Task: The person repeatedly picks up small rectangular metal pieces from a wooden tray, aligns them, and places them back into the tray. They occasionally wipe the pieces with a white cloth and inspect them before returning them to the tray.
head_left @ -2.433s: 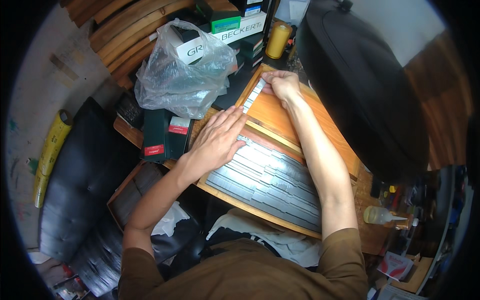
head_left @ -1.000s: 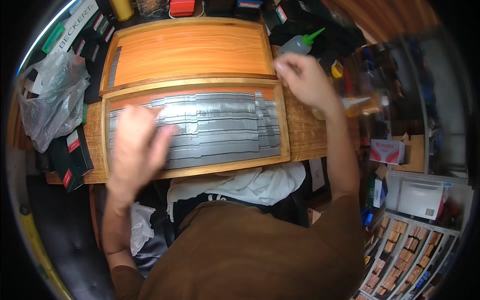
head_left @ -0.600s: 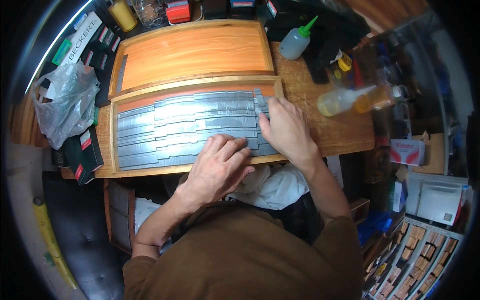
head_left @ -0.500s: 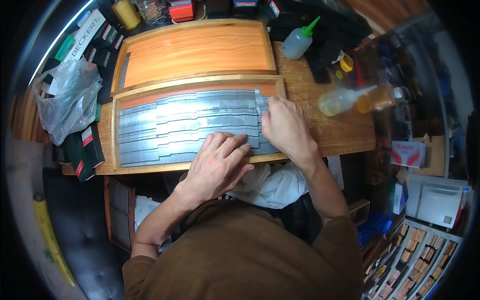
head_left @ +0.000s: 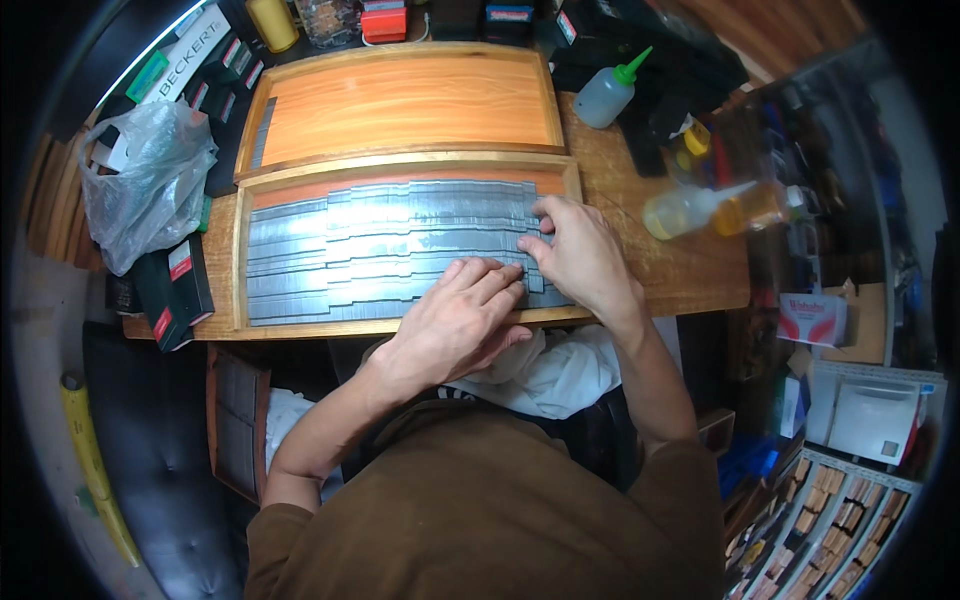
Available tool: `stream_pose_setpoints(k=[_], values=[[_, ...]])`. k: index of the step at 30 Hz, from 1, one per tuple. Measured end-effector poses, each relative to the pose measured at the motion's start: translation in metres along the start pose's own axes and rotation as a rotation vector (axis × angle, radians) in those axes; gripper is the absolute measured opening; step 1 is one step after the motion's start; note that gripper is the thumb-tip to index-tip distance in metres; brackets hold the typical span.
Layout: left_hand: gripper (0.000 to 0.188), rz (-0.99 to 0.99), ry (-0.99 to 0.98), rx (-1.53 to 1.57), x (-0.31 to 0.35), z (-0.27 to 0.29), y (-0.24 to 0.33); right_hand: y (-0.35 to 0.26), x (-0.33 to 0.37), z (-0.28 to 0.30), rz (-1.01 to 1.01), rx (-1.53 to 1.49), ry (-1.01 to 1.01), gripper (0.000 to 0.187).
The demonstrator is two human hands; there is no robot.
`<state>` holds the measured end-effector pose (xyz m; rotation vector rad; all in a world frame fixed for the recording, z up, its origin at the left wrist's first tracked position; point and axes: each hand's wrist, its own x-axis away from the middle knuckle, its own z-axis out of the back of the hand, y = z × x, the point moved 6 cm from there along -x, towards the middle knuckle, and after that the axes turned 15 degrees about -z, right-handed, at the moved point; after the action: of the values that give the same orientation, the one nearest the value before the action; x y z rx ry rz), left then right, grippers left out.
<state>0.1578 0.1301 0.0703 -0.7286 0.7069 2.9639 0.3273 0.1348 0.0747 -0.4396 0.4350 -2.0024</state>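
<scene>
Since half a second ago our left hand [head_left: 455, 325] has slid a little rightward along the grey metal strips [head_left: 380, 255], so its fingertips now nearly meet our right hand [head_left: 580, 255] at the right end of the rows. We judge this as the two hands closing on one spot to press or nudge a strip into line.

Our left fingers [head_left: 490, 280] lie flat and slightly spread on top of the lower strips, holding nothing. Our right fingers [head_left: 535, 235] are curled, tips down on the strip ends; whether they pinch one we cannot tell.

These strips lie side by side in the near wooden tray [head_left: 240, 270], long axes running left to right across the view and parallel to the tray's front edge, ends stepped unevenly at both sides.

Just behind it sits a second wooden tray [head_left: 400, 100], showing bare orange wood with a few strips at its left edge. Both rest on the wooden counter [head_left: 660, 280]. Further out are a clear squeeze bottle with green cap [head_left: 612, 92], a bottle of yellowish liquid [head_left: 715, 208] at right, and a crumpled plastic bag [head_left: 145, 180] at left.
</scene>
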Motion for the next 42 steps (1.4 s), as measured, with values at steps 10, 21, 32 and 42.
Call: stream_pose_setpoints(k=[10,21,32,42], values=[[0.041,0.0,0.037,-0.005,0.003,0.002,-0.001,0.006,-0.002,0.004,0.003,-0.009,-0.023,0.049],[0.042,0.004,0.039,-0.037,0.004,0.002,0.0,-0.014,-0.008,0.009,-0.135,0.112,-0.073,0.041],[0.042,-0.027,0.075,-0.084,0.006,0.002,0.001,-0.023,-0.012,0.009,-0.227,0.214,-0.084,0.036],[0.039,-0.045,0.12,-0.064,0.009,0.003,0.0,-0.027,-0.018,0.0,-0.253,0.261,0.008,0.036]])
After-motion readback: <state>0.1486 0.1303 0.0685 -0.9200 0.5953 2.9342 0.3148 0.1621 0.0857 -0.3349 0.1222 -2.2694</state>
